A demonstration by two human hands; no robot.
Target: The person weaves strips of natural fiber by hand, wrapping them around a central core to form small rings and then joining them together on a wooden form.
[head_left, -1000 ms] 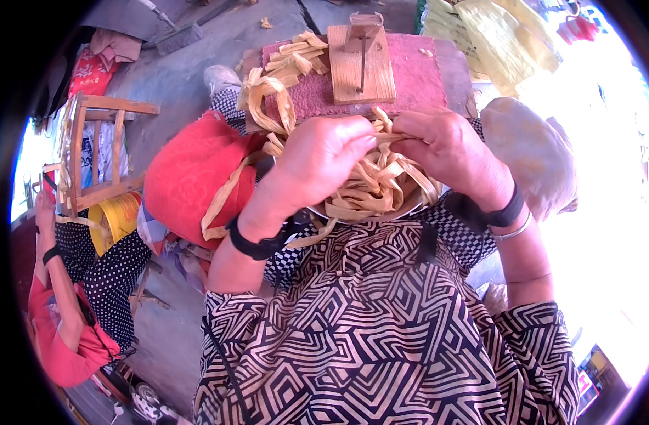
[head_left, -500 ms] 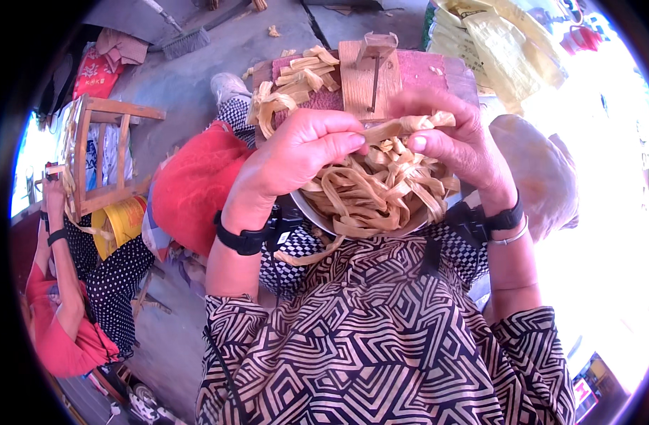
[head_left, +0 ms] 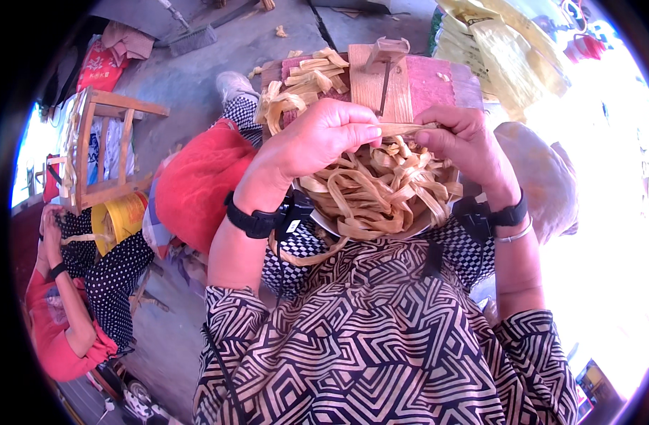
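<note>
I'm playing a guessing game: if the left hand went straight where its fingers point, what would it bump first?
Probably the right hand: the left hand points across at it, along the pale strip both pinch, though depth is hard to judge.

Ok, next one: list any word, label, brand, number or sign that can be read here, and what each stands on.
Red bag: pale characters, not copied out here.
White bag seen through the wooden chair: blue print, too blurred to read.
Yellow sack: dark print, too small to read.
Black wrist-strapped device: white label, too small to read.
Tan ribbon-like strips: no print visible.
</note>
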